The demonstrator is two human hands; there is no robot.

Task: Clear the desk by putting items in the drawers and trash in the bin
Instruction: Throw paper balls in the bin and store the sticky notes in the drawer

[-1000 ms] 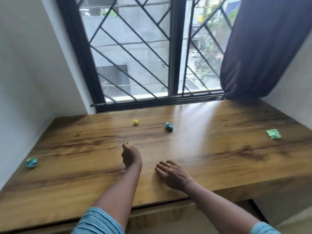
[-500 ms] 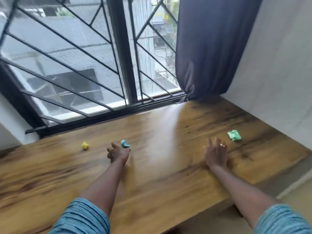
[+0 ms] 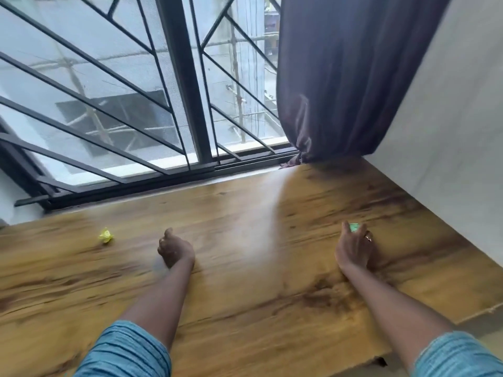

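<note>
On the wooden desk (image 3: pixel 245 295) a crumpled yellow paper ball (image 3: pixel 105 235) lies at the left, apart from both hands. My left hand (image 3: pixel 174 250) rests on the desk as a closed fist. The blue paper ball is no longer visible on the desk, and a faint blue tint shows under the fist. My right hand (image 3: pixel 355 247) is further right, with thumb and fingers closed around a crumpled green paper (image 3: pixel 353 227) that peeks out between them.
A barred window (image 3: pixel 177 104) runs along the desk's far edge. A dark curtain (image 3: pixel 340 77) hangs at the back right corner. A white wall (image 3: pixel 449 159) bounds the desk on the right. The desk's front right edge (image 3: pixel 476 312) drops off.
My view swung to the right. My left hand reached the blue paper ball and closed over it. My right hand moved right to the green paper and closed on it.
</note>
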